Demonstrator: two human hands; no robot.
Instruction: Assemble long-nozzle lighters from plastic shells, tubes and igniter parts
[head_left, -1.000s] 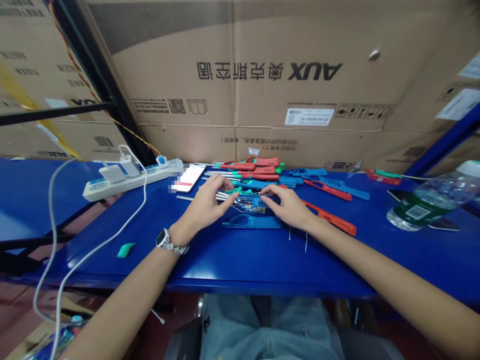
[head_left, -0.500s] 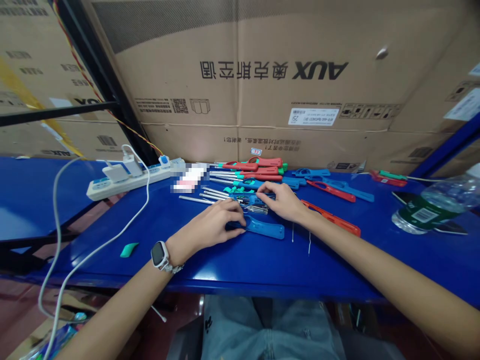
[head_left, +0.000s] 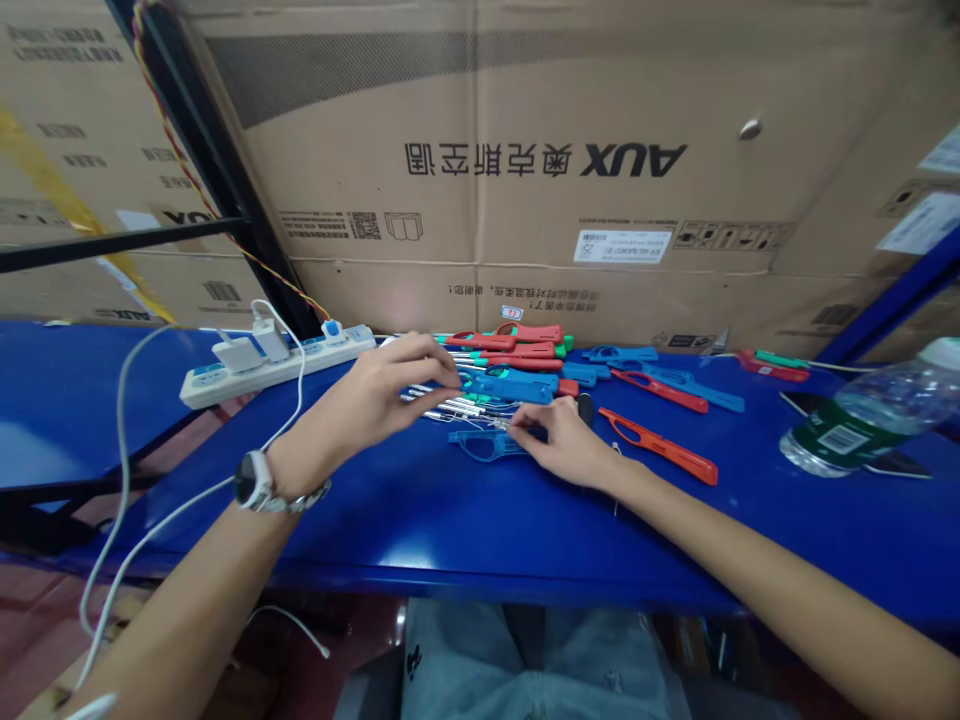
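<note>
My left hand [head_left: 375, 395], with a watch at the wrist, hovers at the metal rods [head_left: 450, 405]. Its thumb and fingers are curved and slightly apart, close to the left end of a blue gas lighter [head_left: 514, 385]. My right hand [head_left: 559, 440] is closed in a pinch by the thin metal parts; what it holds is mostly hidden. A dark rounded end [head_left: 585, 408] sticks out behind that hand. Below its fingertips lies a blue lighter shell half [head_left: 487, 446], its loop to the left. Red gas lighters [head_left: 517, 355] are heaped behind.
Right of the hands lie a red-orange shell half [head_left: 660, 447], another red one [head_left: 660, 390] and blue ones [head_left: 705, 390]. A water bottle [head_left: 847, 430] stands at far right. A white power strip [head_left: 277, 367] with cables sits left. Cardboard [head_left: 525, 90] walls the back.
My left hand has let go of the blue shell half and moved up and left to the rods. My right hand has come down slightly, near that shell half.
</note>
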